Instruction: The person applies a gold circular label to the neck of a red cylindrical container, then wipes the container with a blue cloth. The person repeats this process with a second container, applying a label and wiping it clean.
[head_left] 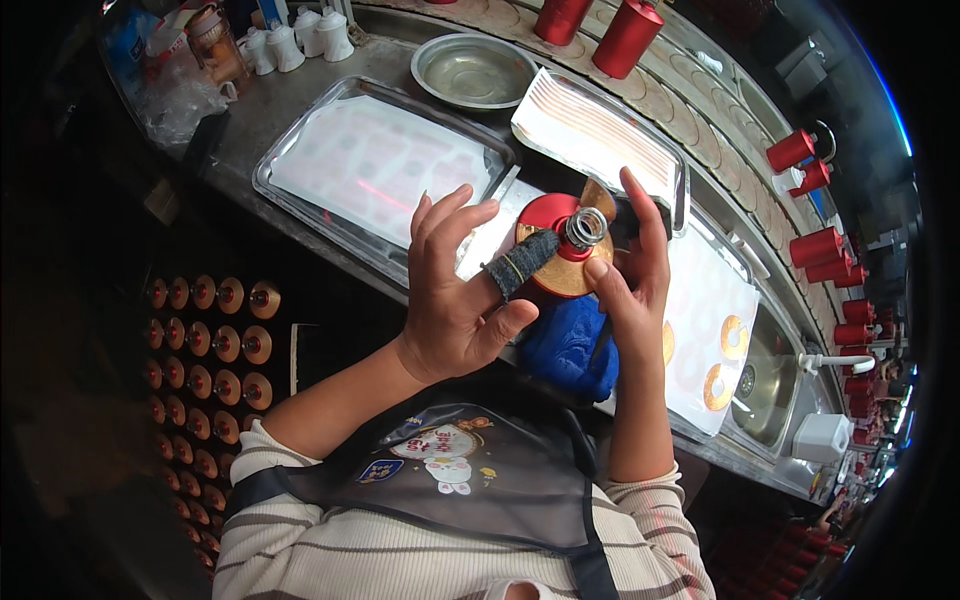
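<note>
A red bottle (546, 211) with a bare threaded metal neck is tipped toward me at the middle of the head view. A gold ring-shaped label (566, 277) lies round its shoulder, and one end (598, 196) stands up off the surface at the far side. My right hand (640, 270) holds the bottle from the right, thumb on the gold label and index finger raised; its other fingers are mostly hidden. My left hand (450, 280) is open, fingers spread. Its index finger, wrapped in dark cloth (522, 263), touches the label beside the neck. Blue cloth (568, 345) bunches below the bottle.
A tray with white sheeting (375, 150), a metal basin (474, 70) and a tray of striped strips (590, 130) line the counter. Gold labels (735, 338) lie on a sheet at right, before a sink (768, 385). Red bottles (628, 38) stand beyond; gold-shouldered bottles (228, 346) fill the lower left.
</note>
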